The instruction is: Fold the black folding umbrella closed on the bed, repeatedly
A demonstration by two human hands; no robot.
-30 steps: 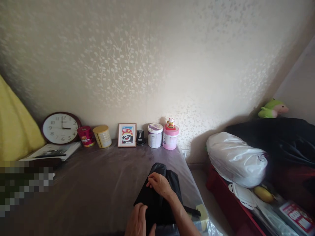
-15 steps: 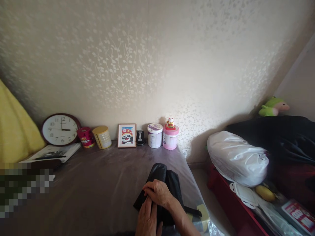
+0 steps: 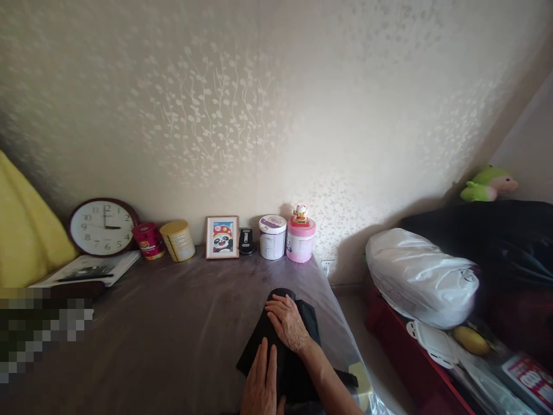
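A folded black fabric item (image 3: pixel 256 347) lies near the right edge of the table, a narrow dark strap (image 3: pixel 345 378) sticking out at its right; I cannot tell exactly what it is. My right hand (image 3: pixel 288 323) rests flat on its upper part, fingers stretched toward the upper left. Lower down, my left hand (image 3: pixel 261 380) presses on the near part with its fingers extended and pointing forward. Neither hand grips anything. Both hands and the right forearm cover much of the fabric.
Along the wall stand a clock (image 3: pixel 102 227), a red can (image 3: pixel 148 241), a yellow can (image 3: pixel 178 241), a framed panda picture (image 3: pixel 222 237) and two tubs, purple-white (image 3: pixel 272 237) and pink (image 3: pixel 300 241). A white plastic bag (image 3: pixel 421 276) sits right, beyond the table edge.
My right hand has slid forward and up along the fabric, away from my left hand, which it was overlapping. My left hand stays almost in place. The camera view has shifted slightly.
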